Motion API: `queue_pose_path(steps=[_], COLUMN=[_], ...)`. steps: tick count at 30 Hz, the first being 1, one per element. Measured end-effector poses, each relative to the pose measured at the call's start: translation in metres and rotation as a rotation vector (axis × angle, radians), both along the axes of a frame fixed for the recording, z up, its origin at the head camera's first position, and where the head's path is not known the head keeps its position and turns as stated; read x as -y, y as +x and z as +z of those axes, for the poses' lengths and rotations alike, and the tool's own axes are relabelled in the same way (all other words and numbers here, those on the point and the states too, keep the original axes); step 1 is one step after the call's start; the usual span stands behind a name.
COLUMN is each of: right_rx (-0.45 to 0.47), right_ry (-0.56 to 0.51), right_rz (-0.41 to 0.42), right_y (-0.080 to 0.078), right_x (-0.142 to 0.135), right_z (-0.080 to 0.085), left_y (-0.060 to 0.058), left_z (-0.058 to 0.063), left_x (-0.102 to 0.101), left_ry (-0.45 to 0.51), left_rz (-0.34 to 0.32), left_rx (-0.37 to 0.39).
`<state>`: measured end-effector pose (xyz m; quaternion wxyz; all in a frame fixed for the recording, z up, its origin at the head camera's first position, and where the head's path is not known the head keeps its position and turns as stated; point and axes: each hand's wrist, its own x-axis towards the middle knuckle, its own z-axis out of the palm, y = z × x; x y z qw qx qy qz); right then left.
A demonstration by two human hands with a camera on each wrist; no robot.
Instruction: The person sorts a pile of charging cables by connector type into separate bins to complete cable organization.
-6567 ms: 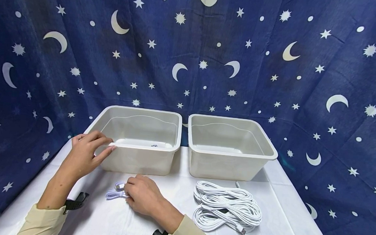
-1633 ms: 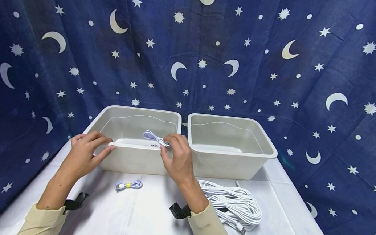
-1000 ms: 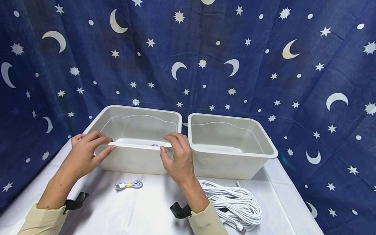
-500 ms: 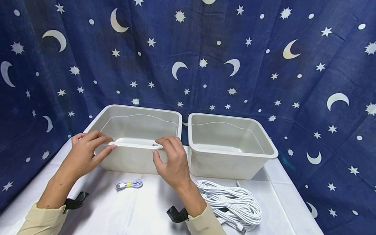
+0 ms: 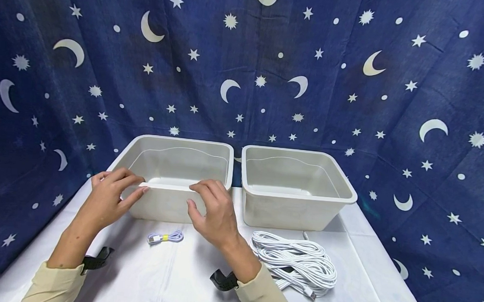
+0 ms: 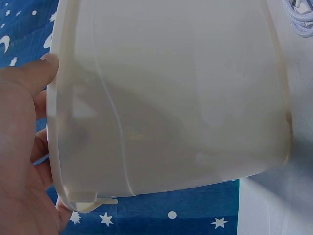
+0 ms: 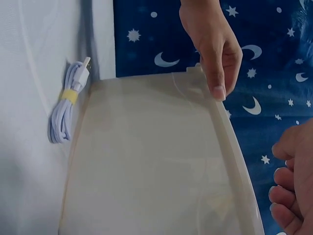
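In the head view my left hand [image 5: 110, 199] holds the front rim of the left grey-white plastic bin [image 5: 164, 204] near its left corner. The left wrist view shows the thumb [image 6: 45, 71] on the rim's near side and the fingers behind it. My right hand [image 5: 216, 214] hovers before the same bin's front wall, thumb and fingers apart with nothing between them. A small lilac USB cable [image 5: 173, 236], bundled with a yellow tie, lies on the table in front of this bin. The right wrist view shows the cable [image 7: 61, 117] beside the bin's base.
A second plastic bin [image 5: 290, 213] stands to the right of the first. A large coiled white cable [image 5: 297, 267] lies before it on the white-covered table [image 5: 367, 291]. A blue curtain [image 5: 265, 54] with moons and stars hangs behind and at both sides.
My right hand picked up one lilac cable, carried it over the left bin and let it go inside. It has since drawn back left and down. The left hand has stayed on the rim.
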<state>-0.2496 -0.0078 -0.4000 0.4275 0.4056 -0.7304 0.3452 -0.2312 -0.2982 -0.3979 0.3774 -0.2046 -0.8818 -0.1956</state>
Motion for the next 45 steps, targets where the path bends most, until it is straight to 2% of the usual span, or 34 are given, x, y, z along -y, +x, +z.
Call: queue_pose_path(steps=[12,28,38,45], right_rx=[-0.076,-0.116,-0.084,0.025], right_ry=[0.087,0.189,0.302,0.332], right_rz=[0.025,0.03,0.015,0.021], right_y=[0.005,0.011,0.015,0.013], right_x=[0.01,0.021,0.031,0.034], right_z=[-0.006,-0.014,-0.03,-0.04], left_y=[0.0,0.001,0.001,0.001], left_z=[-0.001,0.0,-0.001,-0.001], left_x=[0.0,0.0,0.001,0.0], left_ry=[-0.002,-0.012,-0.008,-0.004], left_rz=[-0.001,-0.004,-0.011,-0.007], left_rx=[-0.013,-0.006,-0.016,-0.019])
